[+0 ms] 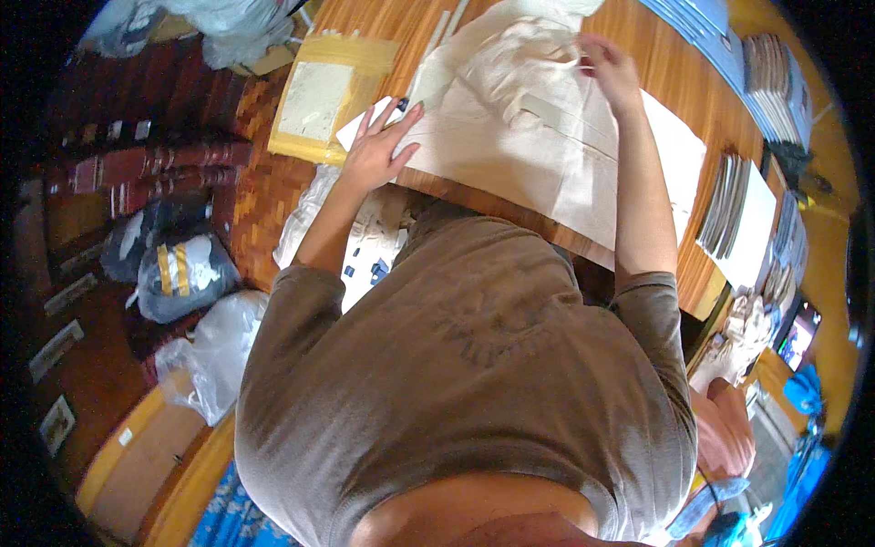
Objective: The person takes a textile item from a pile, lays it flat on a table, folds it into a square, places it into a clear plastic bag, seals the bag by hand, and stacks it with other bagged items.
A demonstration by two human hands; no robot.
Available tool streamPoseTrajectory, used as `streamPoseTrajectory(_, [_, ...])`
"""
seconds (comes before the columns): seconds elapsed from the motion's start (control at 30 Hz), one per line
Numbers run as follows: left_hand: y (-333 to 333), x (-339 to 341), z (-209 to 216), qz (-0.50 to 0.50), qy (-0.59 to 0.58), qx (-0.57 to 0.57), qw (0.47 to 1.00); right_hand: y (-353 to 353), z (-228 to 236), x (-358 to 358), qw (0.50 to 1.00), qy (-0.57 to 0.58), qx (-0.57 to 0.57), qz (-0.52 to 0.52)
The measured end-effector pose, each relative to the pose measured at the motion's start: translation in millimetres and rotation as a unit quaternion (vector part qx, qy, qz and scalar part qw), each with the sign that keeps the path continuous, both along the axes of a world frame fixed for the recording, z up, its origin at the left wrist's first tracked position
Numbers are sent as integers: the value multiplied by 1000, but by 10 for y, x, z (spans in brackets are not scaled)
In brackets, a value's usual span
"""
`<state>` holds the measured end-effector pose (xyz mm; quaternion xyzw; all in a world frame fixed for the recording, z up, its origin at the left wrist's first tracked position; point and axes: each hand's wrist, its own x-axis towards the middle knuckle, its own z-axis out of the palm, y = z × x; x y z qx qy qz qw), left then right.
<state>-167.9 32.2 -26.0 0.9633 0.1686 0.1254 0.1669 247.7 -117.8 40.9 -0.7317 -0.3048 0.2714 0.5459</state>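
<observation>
A cream cloth bag lies spread on the wooden table in front of me. My left hand rests flat, fingers apart, on the bag's near left corner and on a white sheet under it. My right hand reaches to the far side and pinches the bag's bunched upper part by its strap. My brown shirt fills the lower half of the view.
A yellow padded envelope lies at the table's left end. Stacks of booklets sit at the right, blue sheets at the far right. Plastic bags and a dark bag stand on the floor at my left.
</observation>
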Motion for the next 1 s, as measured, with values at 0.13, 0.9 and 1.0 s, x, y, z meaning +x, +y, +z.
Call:
streamPoseTrajectory(0.13, [21,24,35,9,-17,-1,1000,-1096,-96,-89,972,-119,-14,-202])
streamPoseTrajectory(0.9, [31,705,220,-13,76,-97,992,-836,-20,411,924,-194,-314,-99])
streamPoseTrajectory(1.0, [68,695,246,-20,62,-98,993,235,235,552,886,-222,-404,53])
